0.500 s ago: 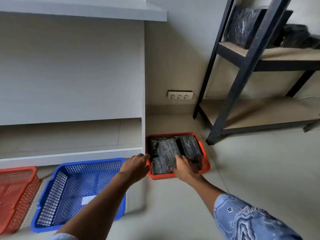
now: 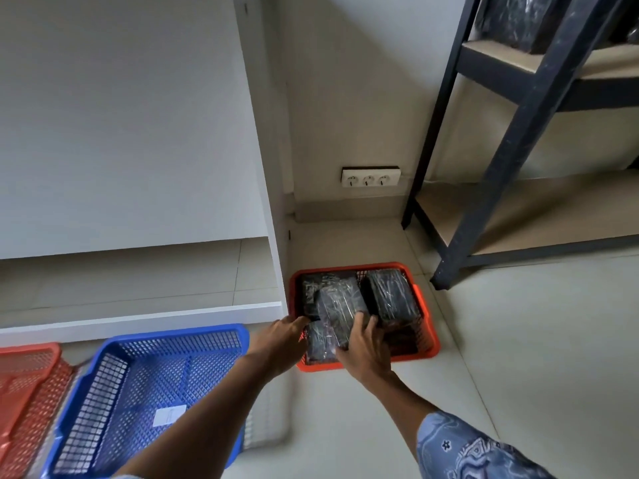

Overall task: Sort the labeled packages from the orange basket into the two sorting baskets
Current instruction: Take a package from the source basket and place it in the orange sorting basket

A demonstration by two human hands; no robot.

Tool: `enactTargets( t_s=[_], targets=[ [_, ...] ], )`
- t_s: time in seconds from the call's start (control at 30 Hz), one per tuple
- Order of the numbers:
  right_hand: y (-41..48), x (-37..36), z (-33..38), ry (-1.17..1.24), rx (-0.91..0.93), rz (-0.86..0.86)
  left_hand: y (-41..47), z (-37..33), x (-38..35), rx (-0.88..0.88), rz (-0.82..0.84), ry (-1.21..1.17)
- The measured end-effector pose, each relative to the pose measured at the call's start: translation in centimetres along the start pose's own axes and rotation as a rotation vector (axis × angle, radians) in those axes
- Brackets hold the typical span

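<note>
Labeled packages [image 2: 340, 305], wrapped in black film, fill the orange basket [image 2: 428, 326] on the floor. Since the earlier frame the right hand [image 2: 366, 347] has spread its fingers [image 2: 358, 321] over the top package's near end; whether they clamp it cannot be told. The left hand [image 2: 281, 337] stays at the basket's left rim, fingers loosely apart. Left of both hands lie the blue basket [image 2: 103, 354] and red basket [image 2: 31, 350]; bare floor opens rightward.
</note>
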State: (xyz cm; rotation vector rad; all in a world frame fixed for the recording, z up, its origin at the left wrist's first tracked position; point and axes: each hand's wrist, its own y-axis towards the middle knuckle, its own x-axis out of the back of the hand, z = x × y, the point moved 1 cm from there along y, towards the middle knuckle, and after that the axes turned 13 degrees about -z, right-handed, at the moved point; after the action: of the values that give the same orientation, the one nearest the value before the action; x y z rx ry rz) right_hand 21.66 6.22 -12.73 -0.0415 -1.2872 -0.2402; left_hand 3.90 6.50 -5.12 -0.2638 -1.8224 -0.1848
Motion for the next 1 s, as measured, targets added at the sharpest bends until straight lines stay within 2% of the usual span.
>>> enactTargets(
  t_s=[0.13,0.27,0.37,0.47,0.6,0.77,0.9,1.0],
  targets=[
    [-0.1,2.0,-1.0,0.352,-0.081,-0.025,-0.1,-0.2,0.7,0.019,0.028,-0.014],
    [-0.4,5.5,-2.6,0.778,-0.238,0.201,0.0,0.1,2.3,0.058,-0.012,-0.087],
    [-1.8,8.3,-3.7,0.895,-0.372,0.234,-0.3,0.0,3.5,0.035,-0.028,-0.200],
    [-4.2,10.0,-3.9,1.045,-0.569,0.337,-2.0,-0.1,4.7,0.016,0.030,-0.379],
    [-7.2,12.0,-2.2,1.160,-0.710,0.416,-5.8,1.0,6.4,0.086,0.045,-0.651],
    [-11.0,14.7,0.0,1.197,-0.778,0.382,-11.2,1.0,8.0,0.146,0.063,-0.869],
    [-13.7,16.2,1.4,1.213,-0.780,0.314,-15.0,1.0,9.1,0.184,0.026,-0.805],
    [-16.3,17.4,2.3,1.151,-0.657,0.343,-17.6,1.3,10.0,0.217,-0.025,-0.742]
  ],
)
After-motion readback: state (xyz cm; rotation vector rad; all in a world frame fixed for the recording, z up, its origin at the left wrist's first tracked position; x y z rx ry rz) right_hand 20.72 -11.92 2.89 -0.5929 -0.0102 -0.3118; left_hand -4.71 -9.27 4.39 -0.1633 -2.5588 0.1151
